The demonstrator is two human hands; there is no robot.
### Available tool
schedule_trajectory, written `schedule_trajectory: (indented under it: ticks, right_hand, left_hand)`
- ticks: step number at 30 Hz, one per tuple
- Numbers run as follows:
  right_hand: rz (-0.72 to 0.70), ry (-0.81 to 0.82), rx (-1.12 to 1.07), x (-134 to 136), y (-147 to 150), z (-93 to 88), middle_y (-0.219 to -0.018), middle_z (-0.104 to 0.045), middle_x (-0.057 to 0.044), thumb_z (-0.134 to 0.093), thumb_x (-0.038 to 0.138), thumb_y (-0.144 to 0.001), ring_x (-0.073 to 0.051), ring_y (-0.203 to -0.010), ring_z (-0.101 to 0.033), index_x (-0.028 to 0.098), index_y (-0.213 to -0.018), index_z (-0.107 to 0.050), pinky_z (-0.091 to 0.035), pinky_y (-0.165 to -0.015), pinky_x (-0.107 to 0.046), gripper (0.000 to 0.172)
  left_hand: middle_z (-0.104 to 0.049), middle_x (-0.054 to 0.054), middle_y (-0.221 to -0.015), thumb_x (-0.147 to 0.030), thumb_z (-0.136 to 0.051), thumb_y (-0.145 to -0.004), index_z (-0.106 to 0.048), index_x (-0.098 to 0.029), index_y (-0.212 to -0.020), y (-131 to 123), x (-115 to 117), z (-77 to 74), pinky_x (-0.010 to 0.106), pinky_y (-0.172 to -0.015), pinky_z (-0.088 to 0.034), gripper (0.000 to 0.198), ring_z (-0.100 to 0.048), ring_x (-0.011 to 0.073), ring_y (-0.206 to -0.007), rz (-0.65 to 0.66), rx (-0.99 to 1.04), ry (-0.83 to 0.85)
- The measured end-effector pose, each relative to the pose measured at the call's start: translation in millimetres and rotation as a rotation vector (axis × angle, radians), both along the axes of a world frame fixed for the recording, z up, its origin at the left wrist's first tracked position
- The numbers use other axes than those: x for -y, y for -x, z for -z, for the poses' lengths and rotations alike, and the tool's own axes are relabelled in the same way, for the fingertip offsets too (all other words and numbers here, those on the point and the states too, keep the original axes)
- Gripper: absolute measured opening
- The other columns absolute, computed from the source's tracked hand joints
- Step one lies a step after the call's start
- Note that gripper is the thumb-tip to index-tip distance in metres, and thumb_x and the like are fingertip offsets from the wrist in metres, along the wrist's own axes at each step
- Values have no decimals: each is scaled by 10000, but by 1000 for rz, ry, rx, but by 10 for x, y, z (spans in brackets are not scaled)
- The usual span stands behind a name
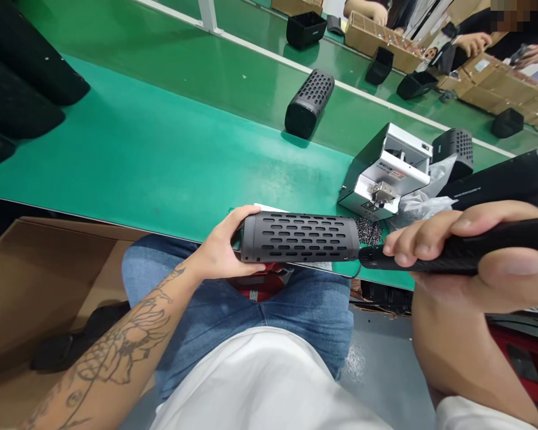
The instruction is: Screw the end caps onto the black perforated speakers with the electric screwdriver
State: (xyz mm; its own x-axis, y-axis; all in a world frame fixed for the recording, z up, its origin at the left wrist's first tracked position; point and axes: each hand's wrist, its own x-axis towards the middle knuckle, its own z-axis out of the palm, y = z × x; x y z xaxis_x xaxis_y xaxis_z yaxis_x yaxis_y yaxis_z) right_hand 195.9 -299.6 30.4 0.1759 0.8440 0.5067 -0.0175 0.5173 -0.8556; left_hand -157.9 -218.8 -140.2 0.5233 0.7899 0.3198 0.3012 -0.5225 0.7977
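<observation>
My left hand wraps round the left end of a dark grey slotted housing, which lies sideways at the bench's front edge above my lap. My right hand grips a black electric screwdriver, held almost level. Its nose meets the right end of the housing near the lower corner; the bit itself is hidden. Just behind that end lies a heap of small dark screws. A silver and black screw feeder stands beyond them.
A similar slotted unit rests on the green bench. Large black housings crowd the left. Clear plastic bags lie beside the feeder. Across the bench, people's hands work near cardboard boxes. A large carton sits lower left.
</observation>
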Motion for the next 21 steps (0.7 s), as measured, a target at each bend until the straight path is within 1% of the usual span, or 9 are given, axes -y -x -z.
schedule_trajectory:
  ticks: [2, 3, 6, 10, 14, 18, 21]
  right_hand:
    - [-43, -63, 2, -21, -1, 42, -602, -738, -9, -1008, 468, -890, -230, -388, -649, 243, -949, -891, -650, -418, -431, 260]
    - [-43, -81, 3, -21, 7, 61, -609, -739, -9, -990, 436, -902, -228, -392, -650, 234, -968, -893, -649, -414, -428, 233]
    - [-13, -80, -1, 13, 52, 89, -626, -747, -6, -979, 401, -890, -228, -411, -664, 231, -982, -894, -658, -429, -423, 212]
    - [-64, -29, 0, 52, 85, 65, -646, -767, -14, -968, 386, -892, -234, -448, -710, 225, -980, -898, -696, -490, -429, 197]
    - [-117, -29, 10, 33, 85, 61, -632, -760, -1, -963, 348, -881, -217, -444, -705, 228, -979, -907, -698, -500, -403, 164]
    - [-96, 8, -4, 32, 121, 84, -626, -755, 2, -995, 365, -852, -210, -435, -689, 235, -938, -904, -682, -487, -394, 180]
    - [-78, 33, 1, 71, 133, 50, -614, -743, 10, -1009, 381, -838, -208, -422, -676, 242, -917, -904, -669, -477, -397, 191]
  left_hand:
    - [-683, 144, -1667, -505, -1087, -765, -516, -286, -1724, 1, -2, 2, 511, -1335, -601, 1137, -742, 391, -1502, 1, -1, -12]
    - [-682, 143, -1669, -508, -1087, -764, -517, -285, -1721, 0, -3, 1, 502, -1328, -606, 1135, -742, 389, -1503, 3, 3, -19]
    - [-680, 144, -1673, -515, -1088, -764, -517, -280, -1712, -3, -4, -10, 485, -1321, -608, 1131, -743, 381, -1502, 7, 11, -32]
    - [-687, 148, -1662, -506, -1088, -760, -521, -271, -1704, -16, 2, -36, 477, -1297, -623, 1126, -760, 372, -1467, 3, 9, -8]
    - [-699, 138, -1644, -519, -1074, -753, -537, -274, -1690, -33, 15, -52, 471, -1275, -635, 1108, -771, 369, -1438, -8, 12, 16]
    - [-714, 122, -1622, -517, -1060, -753, -526, -282, -1692, -43, 34, -104, 467, -1282, -631, 1106, -786, 356, -1409, -10, 10, 63]
    - [-721, 119, -1623, -487, -1056, -764, -523, -284, -1704, -39, 43, -154, 478, -1315, -611, 1099, -780, 361, -1433, -10, -18, 90]
